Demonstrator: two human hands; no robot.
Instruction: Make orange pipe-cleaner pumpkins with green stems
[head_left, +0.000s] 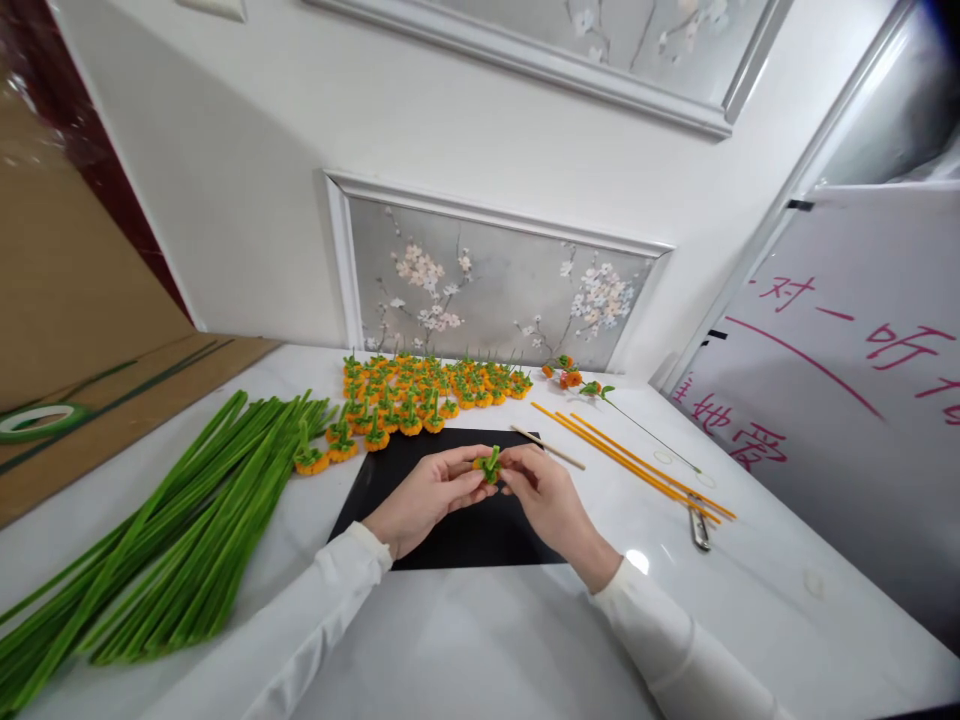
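Pinching small orange-and-green piece (490,466) between fingertips of left hand (429,497) and right hand (553,502), equally near both, held over black mat (465,540) with green stub (495,453) upward. Flanked by green strips (206,510) on left, wooden stick (555,451) and orange strips (637,468) on right, with similar pieces (410,418) massed beyond on table (480,640); blocked by nothing visible.

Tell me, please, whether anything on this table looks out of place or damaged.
Nothing looks spilled or damaged. Slightly askew: the wooden stick lies slantwise over a far corner of the black mat, and orange chenille stems partly cover a small metal tool.
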